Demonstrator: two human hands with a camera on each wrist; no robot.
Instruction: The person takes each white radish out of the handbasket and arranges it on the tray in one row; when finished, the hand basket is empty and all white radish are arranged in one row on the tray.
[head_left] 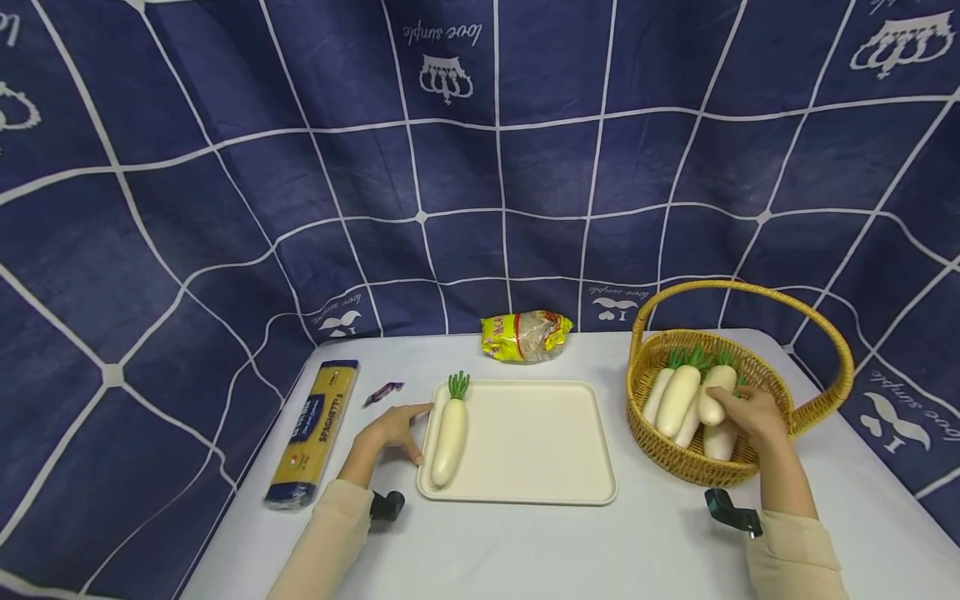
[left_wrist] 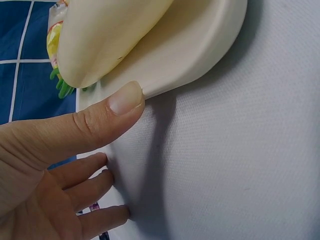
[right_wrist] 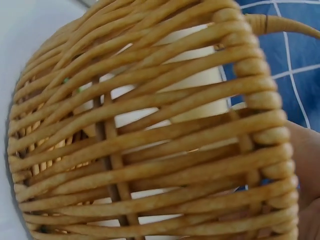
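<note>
A cream tray (head_left: 532,442) lies in the middle of the table, with one white radish (head_left: 450,442) with green leaves along its left side. My left hand (head_left: 390,429) is at the tray's left edge, fingers spread. In the left wrist view its thumb tip (left_wrist: 126,98) touches the tray rim, and the other fingers reach down beside it. Over at the right, my right hand (head_left: 753,412) reaches into a wicker basket (head_left: 652,446) and grips a white radish (head_left: 716,400) there. Several more radishes lie around it. Basket weave hides most of this hand in the right wrist view.
A spaghetti pack (head_left: 315,433) lies at the left, beside a small purple wrapped item (head_left: 383,393). Behind the tray sits a yellow and clear food bag (head_left: 527,336). The basket's tall handle (head_left: 750,287) arches over its opening. Blue checked cloth (head_left: 540,167) hangs behind the table.
</note>
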